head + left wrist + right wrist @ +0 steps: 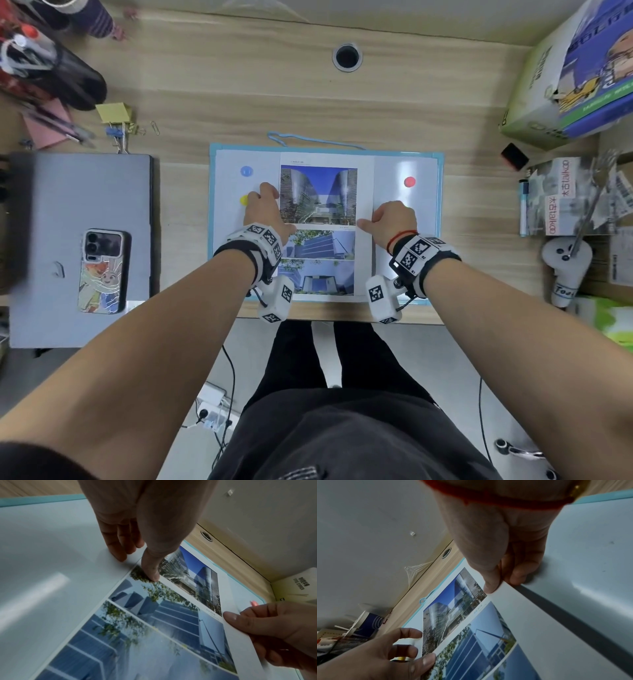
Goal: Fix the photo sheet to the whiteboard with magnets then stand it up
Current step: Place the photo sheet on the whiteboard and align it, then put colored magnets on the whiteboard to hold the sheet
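Note:
The whiteboard (424, 205) with a light blue frame lies flat on the desk. The photo sheet (318, 198) of building pictures lies upright down its middle. My left hand (274, 209) rests at the sheet's left edge, thumb (152, 574) pressing on the paper, straight fingers (120, 553) on the bare board beside it. My right hand (373, 219) pinches the sheet's right edge, thumb (489, 586) on top, and that edge is raised off the board. A blue magnet (246, 171) and a yellow magnet (244, 200) sit left of the sheet, and a red magnet (409, 182) sits to its right.
A closed laptop (44, 246) with a phone (102, 270) on it lies to the left. At the right are a black eraser (514, 157), a marker (523, 205), papers and a printed box (565, 78). The board's near edge lies close to the desk's front edge (325, 317).

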